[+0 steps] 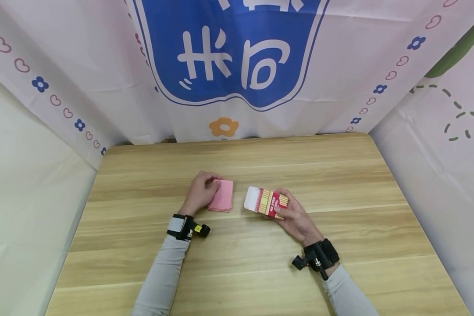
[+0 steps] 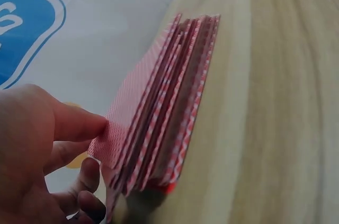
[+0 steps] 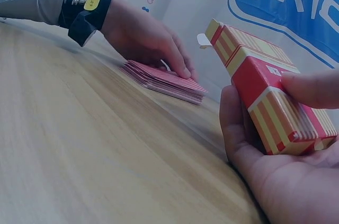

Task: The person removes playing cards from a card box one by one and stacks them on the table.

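Note:
A stack of playing cards [image 1: 222,195] with pink-and-white patterned backs lies on the table. My left hand [image 1: 202,192] grips its left side, thumb on the top card. From the left wrist view, the edges of the cards [image 2: 175,102] look uneven, with gaps between them. To the right, my right hand [image 1: 297,218] holds a striped yellow and red card box [image 1: 269,202], thumb across its red band. The box's white flap stands open toward the stack. In the right wrist view the box [image 3: 270,89] is tilted and held above the tabletop; its inside is hidden there.
The wood-grain table [image 1: 244,272] runs under both hands. A white cloth backdrop [image 1: 98,66] with a blue emblem hangs along the back edge, and pale cloth walls [image 1: 23,184] stand at the sides. A strapped camera mount [image 1: 319,258] sits on each wrist.

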`<state>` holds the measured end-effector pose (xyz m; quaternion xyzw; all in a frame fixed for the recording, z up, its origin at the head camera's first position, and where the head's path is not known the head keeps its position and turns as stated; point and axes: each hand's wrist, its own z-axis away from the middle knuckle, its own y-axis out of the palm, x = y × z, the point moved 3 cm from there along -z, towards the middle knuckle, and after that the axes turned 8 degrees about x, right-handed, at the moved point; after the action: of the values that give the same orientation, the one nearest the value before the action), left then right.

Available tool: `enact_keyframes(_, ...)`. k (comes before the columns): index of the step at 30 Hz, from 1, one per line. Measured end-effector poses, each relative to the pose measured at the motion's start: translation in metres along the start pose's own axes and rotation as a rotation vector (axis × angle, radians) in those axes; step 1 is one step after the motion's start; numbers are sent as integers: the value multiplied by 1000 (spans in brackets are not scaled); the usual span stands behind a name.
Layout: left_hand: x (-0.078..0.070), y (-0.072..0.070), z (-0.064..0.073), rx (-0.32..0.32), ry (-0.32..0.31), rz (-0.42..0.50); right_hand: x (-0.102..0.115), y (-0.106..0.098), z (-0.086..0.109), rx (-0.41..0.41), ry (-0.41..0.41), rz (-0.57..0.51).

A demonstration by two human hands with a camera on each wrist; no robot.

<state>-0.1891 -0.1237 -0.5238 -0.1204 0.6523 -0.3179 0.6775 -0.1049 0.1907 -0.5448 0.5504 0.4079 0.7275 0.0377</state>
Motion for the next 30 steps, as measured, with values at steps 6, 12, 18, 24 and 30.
enact_keyframes(6, 1, 3, 2, -4, -32, 0, 0, 0, 1, -9, 9, 2)
enact_keyframes(12, 0, 4, 2, -15, -26, -18, 0, 1, 1, -1, 6, -1)
enact_keyframes(18, 0, 4, 1, -26, -17, -23, 2, 2, 1, 3, 4, -15)
enact_keyframes(24, -1, 2, 0, -18, -11, -10, 2, 2, 0, -4, 6, -10)
enact_keyframes(30, -10, 0, 2, -46, 33, -1, 2, 2, 0, 2, 3, -3)
